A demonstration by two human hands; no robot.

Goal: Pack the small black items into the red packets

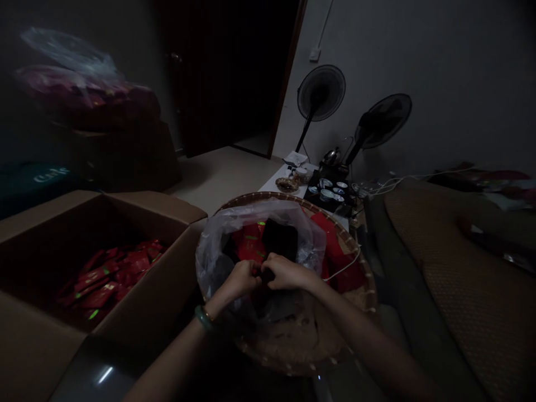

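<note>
In this dim room, a round woven bamboo tray (304, 349) sits before you. Your left hand (242, 279) and right hand (288, 272) meet over it, fingers curled close; I can't tell what they grip. Shiny red packets (249, 241), direction and long axis unclear, lie inside its crumpled clear plastic bag (215, 231); the open brown cardboard box (153, 293) holds more.

Head view — from above the hands (287, 272) | facing forward and down | near

At the left edge of the frame, a dark teal item (20, 181) bears pale lettering (51, 175), too dim to read; no other text is legible.
</note>
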